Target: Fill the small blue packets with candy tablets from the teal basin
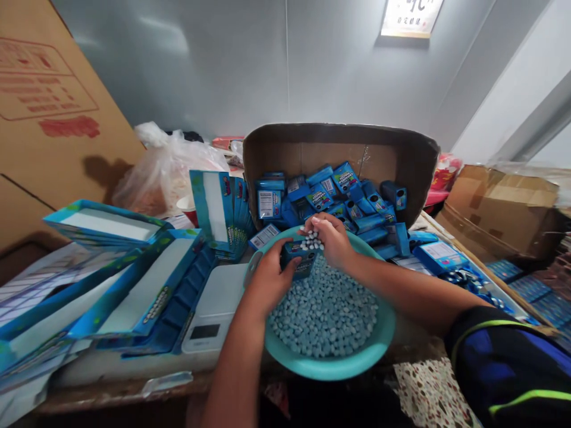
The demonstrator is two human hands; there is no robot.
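Note:
My left hand [275, 270] is wrapped round a small blue candy box [304, 266], holding it over a teal basin [330, 370]. Pale blue candies [328, 315] fill much of the basin. My right hand [331, 238] is closed round a clump of whitish candies [311, 240] at the top of the box. Whether the box's flap is raised is hidden by the fingers. To the left of the basin lies a white digital scale [218, 309].
Behind the basin, a tipped cardboard carton [379, 154] holds many small blue boxes [321, 196]. Long blue display trays [138, 285] lie at left, near fanned blue cartons [218, 214]. A big cardboard box [57, 113] stands far left; another carton [499, 208] is at right.

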